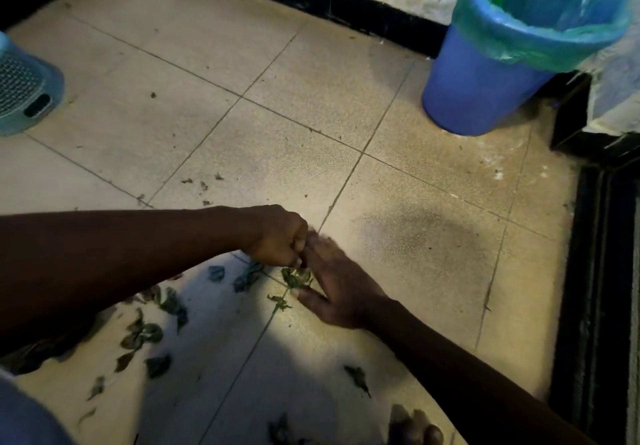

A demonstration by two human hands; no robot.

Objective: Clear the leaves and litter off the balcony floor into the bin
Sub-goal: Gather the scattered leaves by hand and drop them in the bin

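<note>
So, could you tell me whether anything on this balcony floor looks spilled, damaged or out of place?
Yes: torn green leaves lie scattered over the near tiles, and a dark smudge stains a tile further right. The lined bin stands upright.

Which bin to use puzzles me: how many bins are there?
1: the blue bin, green-lined, at top right. The teal meshed thing at the left edge is cropped; maybe another.

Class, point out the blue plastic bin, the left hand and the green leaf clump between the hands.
blue plastic bin (478, 98): head view, outer side wall.
left hand (277, 236): head view, back of fist.
green leaf clump (296, 276): head view, its middle.
</note>
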